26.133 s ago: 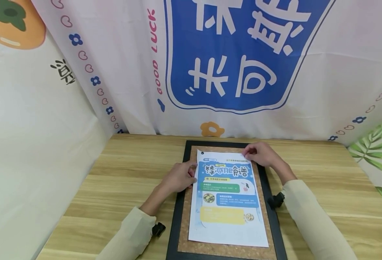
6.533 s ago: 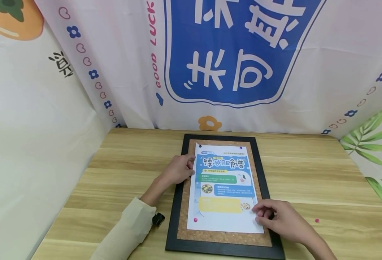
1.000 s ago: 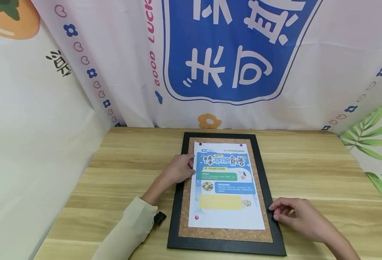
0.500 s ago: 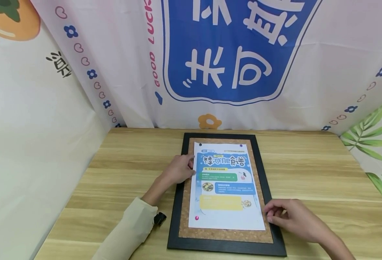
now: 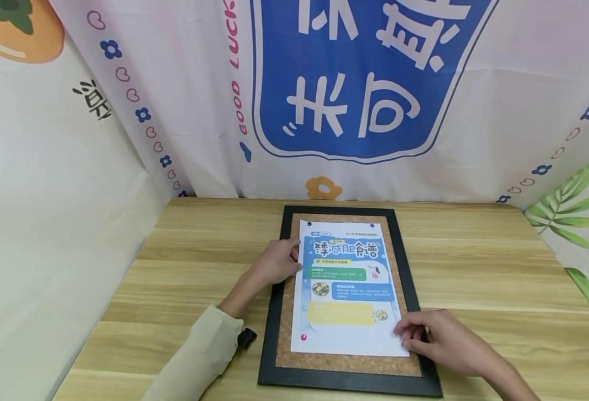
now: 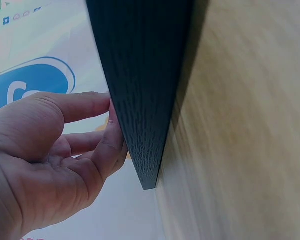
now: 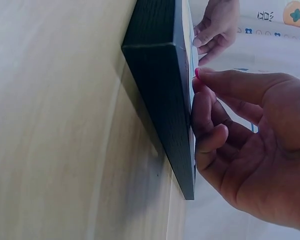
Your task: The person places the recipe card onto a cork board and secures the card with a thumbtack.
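A printed poster (image 5: 349,289) lies on a cork board (image 5: 354,363) with a black frame (image 5: 349,381). Pins stand in three corners: black (image 5: 309,224) at top left, purple (image 5: 372,225) at top right, pink (image 5: 303,337) at lower left. My left hand (image 5: 274,263) rests over the frame's left side, fingertips on the poster's left edge. Near the poster's lower right corner, my right hand (image 5: 442,340) pinches a small pinkish-red push pin (image 7: 197,73) between thumb and finger, seen in the right wrist view; its point is hidden.
The board lies on a wooden table (image 5: 500,267). A printed cloth (image 5: 199,111) hangs behind the table's far edge, and a pale wall (image 5: 49,223) stands to the left.
Over the last second my right hand has moved left from the frame's right side onto the poster's lower right corner. The pink pin lying on the table earlier is gone from there.
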A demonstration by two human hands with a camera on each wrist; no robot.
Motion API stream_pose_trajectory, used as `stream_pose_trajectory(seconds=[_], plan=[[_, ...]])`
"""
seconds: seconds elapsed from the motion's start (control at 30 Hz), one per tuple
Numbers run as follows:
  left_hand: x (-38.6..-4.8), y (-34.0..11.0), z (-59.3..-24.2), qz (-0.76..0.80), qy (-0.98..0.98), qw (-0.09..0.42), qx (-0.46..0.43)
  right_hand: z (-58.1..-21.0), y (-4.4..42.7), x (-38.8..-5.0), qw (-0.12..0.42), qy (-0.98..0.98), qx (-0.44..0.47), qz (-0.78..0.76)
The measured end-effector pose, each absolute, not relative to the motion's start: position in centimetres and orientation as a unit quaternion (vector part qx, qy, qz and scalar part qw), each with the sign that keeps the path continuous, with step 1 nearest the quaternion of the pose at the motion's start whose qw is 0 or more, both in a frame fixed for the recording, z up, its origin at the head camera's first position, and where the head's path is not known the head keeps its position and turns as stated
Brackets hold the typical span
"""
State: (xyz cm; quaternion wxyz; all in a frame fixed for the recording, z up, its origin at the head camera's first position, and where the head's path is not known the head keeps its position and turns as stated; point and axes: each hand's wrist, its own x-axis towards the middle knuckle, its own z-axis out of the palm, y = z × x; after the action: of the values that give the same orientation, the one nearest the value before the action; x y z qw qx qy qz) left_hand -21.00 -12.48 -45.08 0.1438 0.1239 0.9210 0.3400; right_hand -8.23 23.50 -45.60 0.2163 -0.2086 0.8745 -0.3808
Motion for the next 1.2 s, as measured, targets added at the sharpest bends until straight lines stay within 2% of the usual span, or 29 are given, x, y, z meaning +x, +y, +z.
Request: stream_pose_trajectory(seconds=[0.9,1.2], plan=[[-20.9,-12.4,-44.8,0.335,0.923,0.144,0.122,-46.1,22.2,-8.3,0.225,0.86,-0.242,-0.39],[-21.0,-12.5,-44.9,0.339,0.921,0.144,0.125,-46.0,22.2,-8.9,0.247,0.852,-0.24,-0.394]])
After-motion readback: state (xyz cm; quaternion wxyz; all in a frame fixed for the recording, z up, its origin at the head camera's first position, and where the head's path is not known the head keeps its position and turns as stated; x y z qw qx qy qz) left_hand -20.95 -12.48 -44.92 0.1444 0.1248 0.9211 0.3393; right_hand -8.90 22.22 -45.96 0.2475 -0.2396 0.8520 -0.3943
